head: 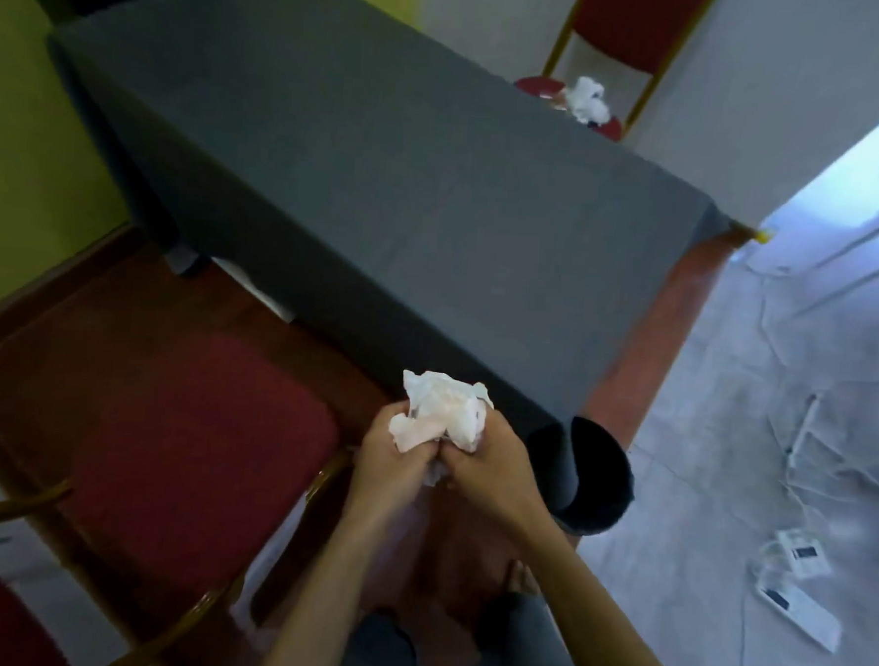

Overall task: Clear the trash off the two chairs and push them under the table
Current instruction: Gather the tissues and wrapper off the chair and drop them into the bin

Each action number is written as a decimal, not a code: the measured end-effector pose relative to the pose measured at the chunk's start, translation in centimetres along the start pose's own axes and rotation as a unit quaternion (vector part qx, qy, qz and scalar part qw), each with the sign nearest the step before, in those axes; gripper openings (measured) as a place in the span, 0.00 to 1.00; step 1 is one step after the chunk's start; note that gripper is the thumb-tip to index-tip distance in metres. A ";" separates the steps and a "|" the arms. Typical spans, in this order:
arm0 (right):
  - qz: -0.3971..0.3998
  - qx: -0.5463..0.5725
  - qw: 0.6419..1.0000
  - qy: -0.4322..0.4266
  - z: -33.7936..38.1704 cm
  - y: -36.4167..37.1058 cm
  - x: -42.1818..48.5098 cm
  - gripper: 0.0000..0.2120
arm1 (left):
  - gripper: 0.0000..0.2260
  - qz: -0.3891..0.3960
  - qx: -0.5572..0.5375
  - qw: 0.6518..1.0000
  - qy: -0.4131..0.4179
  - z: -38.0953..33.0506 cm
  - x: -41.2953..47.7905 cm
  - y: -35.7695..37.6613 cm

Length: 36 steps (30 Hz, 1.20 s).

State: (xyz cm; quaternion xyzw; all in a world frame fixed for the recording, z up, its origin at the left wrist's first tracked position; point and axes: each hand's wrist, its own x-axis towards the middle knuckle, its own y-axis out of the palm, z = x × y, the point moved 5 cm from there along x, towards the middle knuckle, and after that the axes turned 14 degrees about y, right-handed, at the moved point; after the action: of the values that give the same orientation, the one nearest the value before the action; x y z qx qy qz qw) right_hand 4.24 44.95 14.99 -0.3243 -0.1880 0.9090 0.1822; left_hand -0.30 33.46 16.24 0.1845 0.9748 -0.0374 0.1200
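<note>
A wad of crumpled white paper [440, 412] is held between my left hand [386, 455] and my right hand [491, 464], both closed around it, just off the near corner of the grey-clothed table [365, 163]. The near chair [183, 446], red cushion with a gold frame, stands at lower left with a bare seat. The far chair [626, 30], also red and gold, stands beyond the table's far side. More crumpled white paper [588, 100] lies on its seat.
A dark round bin [585, 475] stands right of my hands by the table corner. Papers and cards [797, 586] lie scattered on the pale floor at right. A green wall runs along the left. My feet show at the bottom.
</note>
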 end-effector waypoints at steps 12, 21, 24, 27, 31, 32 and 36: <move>-0.038 0.106 0.992 0.059 -12.8 -22.0 3.4 0.16 | 0.07 0.112 0.063 0.990 -0.055 0.6 2.0 25.6; 0.058 0.015 0.988 0.143 -26.5 -21.7 13.7 0.17 | 0.11 0.028 0.128 0.958 -0.256 15.9 5.0 32.8; 0.074 0.019 0.981 0.178 -33.5 -17.9 18.0 0.16 | 0.07 0.009 0.173 0.945 -0.276 23.3 7.3 34.1; 0.077 -0.003 0.976 0.205 -38.5 -14.8 20.6 0.23 | 0.09 0.041 0.220 0.931 -0.288 28.9 9.2 34.3; 0.086 -0.044 0.966 0.241 -47.9 -9.8 26.6 0.35 | 0.08 0.063 0.259 0.915 -0.304 40.1 12.4 35.2; 0.085 -0.054 0.962 0.255 -49.3 -9.2 27.6 0.37 | 0.05 0.055 0.242 0.920 -0.302 41.9 12.8 35.3; 0.091 -0.078 0.957 0.263 -52.7 -7.3 30.8 0.44 | 0.35 0.028 0.194 0.942 -0.273 47.1 13.5 35.1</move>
State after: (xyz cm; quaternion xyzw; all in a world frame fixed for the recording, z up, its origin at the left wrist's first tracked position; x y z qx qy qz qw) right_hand 18.15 76.94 -35.57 -0.5811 -0.1729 0.7868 0.1159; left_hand 10.82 65.30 -33.74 0.2141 0.8729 -0.2714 0.3442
